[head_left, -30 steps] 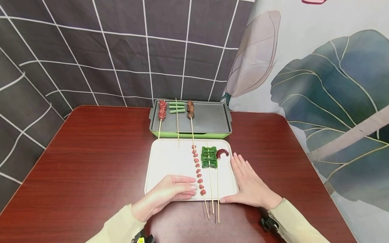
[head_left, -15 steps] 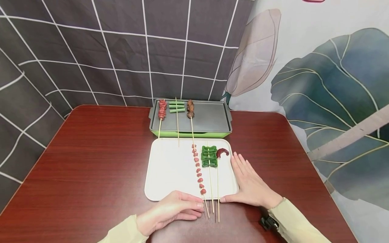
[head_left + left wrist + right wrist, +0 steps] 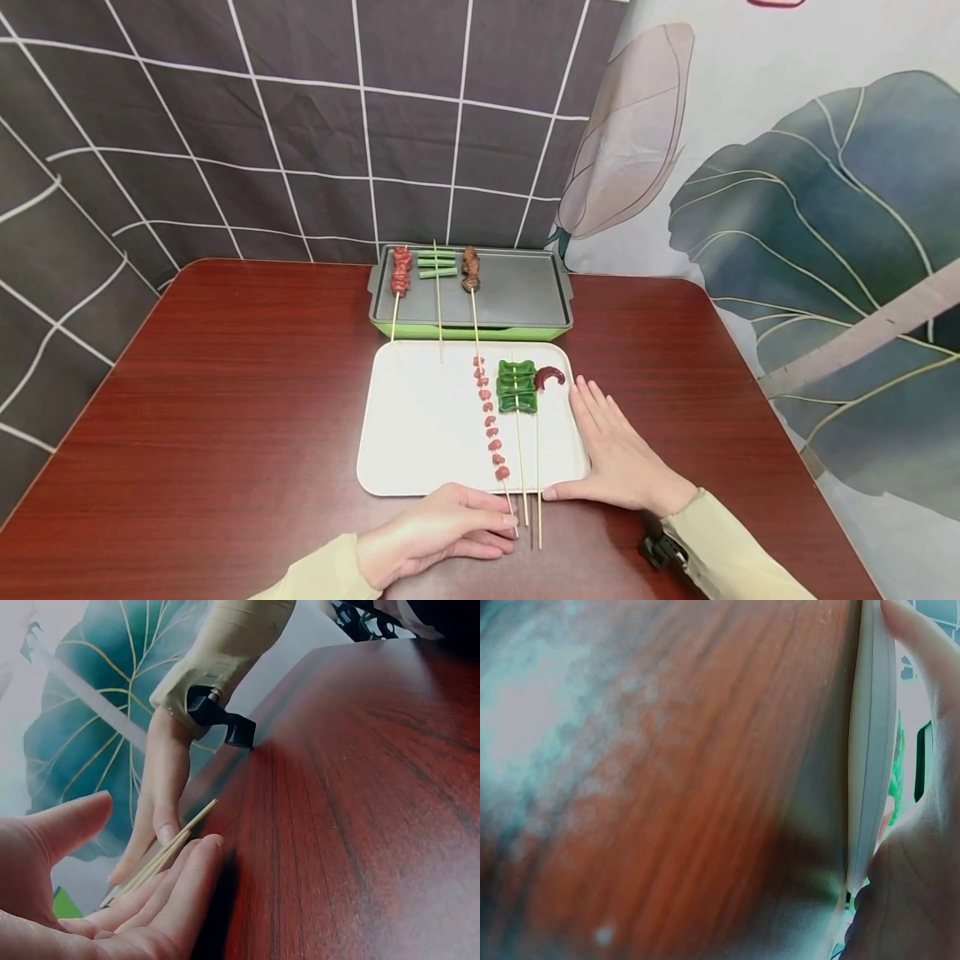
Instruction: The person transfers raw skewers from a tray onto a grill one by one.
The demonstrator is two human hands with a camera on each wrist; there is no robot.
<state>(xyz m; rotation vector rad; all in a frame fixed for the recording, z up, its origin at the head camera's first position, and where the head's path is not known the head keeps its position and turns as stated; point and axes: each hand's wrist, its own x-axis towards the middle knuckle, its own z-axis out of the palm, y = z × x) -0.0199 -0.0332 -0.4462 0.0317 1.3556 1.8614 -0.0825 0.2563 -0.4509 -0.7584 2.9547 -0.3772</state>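
My left hand is at the bare stick end of a skewer of small red meat pieces, which lies on the white tray. In the left wrist view, the thumb stands apart from the fingers, and the skewer sticks pass just beyond them. My right hand rests with straight fingers along the tray's right edge, its thumb at the front corner. Between the hands lie a green pepper skewer and a dark red tentacle skewer, their sticks overhanging the tray's front rim.
Behind the tray stands a green grill with a grey plate. On it lie a red meat skewer, a skewer of green stalks and a browned meat skewer. A grid-patterned cloth hangs behind the brown table.
My left hand has moved right and toward me, from over the tray to the small-meat skewer's stick end. The right hand and the skewers stay in place.
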